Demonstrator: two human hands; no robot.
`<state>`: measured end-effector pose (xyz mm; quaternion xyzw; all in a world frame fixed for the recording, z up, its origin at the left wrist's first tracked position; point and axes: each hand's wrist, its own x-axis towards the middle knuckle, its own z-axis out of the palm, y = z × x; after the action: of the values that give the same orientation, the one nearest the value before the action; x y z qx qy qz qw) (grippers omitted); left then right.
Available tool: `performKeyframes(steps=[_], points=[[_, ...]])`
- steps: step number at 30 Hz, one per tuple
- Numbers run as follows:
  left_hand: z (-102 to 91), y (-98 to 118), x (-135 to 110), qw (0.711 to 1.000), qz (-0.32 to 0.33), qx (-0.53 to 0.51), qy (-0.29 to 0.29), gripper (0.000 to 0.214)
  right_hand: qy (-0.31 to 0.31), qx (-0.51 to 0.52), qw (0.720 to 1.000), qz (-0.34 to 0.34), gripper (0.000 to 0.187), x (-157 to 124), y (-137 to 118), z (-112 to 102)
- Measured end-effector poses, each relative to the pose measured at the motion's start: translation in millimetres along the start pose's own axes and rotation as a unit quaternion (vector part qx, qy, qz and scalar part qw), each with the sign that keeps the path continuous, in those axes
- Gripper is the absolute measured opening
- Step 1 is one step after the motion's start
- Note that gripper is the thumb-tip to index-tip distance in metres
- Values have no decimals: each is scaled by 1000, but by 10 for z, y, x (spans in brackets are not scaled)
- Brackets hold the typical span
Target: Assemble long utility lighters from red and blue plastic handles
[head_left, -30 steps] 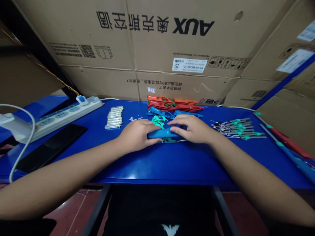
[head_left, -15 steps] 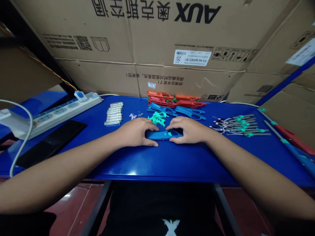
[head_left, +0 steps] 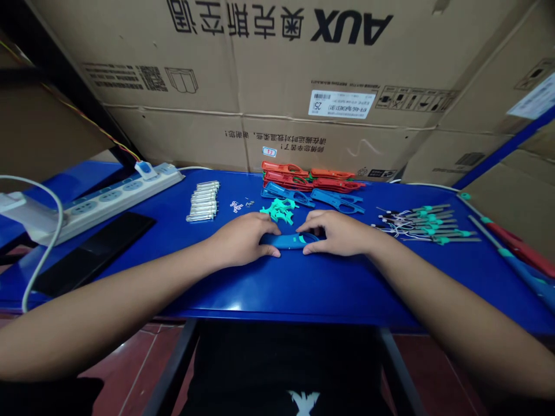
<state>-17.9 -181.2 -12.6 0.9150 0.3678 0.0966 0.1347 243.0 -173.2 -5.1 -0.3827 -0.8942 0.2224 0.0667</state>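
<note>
A blue lighter casing [head_left: 288,241] lies lengthwise across the middle of the table, with a bit of green showing near its finger loop. My left hand [head_left: 251,238] is closed around its left end, thumb along the near side. At the loop end, my right hand [head_left: 332,233] pinches it between thumb and fingers. Just behind the casing is a small pile of green trigger pieces [head_left: 280,209]. Farther back lie blue casing halves [head_left: 338,200] and stacked red and orange casing halves [head_left: 288,180].
Clear tubes with metal ends [head_left: 203,202] lie in a row at left, beside tiny pink parts [head_left: 236,206]. Metal rods with wires [head_left: 431,223] are at right, near finished-looking lighters [head_left: 518,245]. A power strip [head_left: 108,199] and black phone-like slab [head_left: 93,254] occupy the left.
The view has shifted slightly. Both hands stay on the blue lighter casing, the left one gripping a little nearer its end; the other parts have not moved on the table.
</note>
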Motion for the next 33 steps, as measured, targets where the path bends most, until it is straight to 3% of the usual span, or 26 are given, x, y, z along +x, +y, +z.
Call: performKeyframes(steps=[7,11,15,20,24,27,30,33], points=[[56,58,74,998,-1,-66,-16,30,9,1,1000,-9,46,36,-148,96],[57,83,89,995,-23,-95,-35,23,-7,18,1000,8,61,-106,-53,-85],[37,63,51,994,-25,-102,-43,23,-79,-14,996,43,42,-314,172,-332],[16,48,30,994,-23,-95,-49,27,-126,-41,990,56,17,-351,287,-361],[-7,87,8,992,-33,-107,-65,28,-120,-36,991,51,18,-301,252,-317],[-20,132,-11,993,-7,-92,-78,25,-99,-24,995,26,24,-293,252,-312],[-22,156,-25,995,40,-66,-60,16,-92,-39,995,16,31,-315,291,-329],[-9,167,-44,998,40,-35,-34,12,-96,-63,993,16,23,-332,321,-345]])
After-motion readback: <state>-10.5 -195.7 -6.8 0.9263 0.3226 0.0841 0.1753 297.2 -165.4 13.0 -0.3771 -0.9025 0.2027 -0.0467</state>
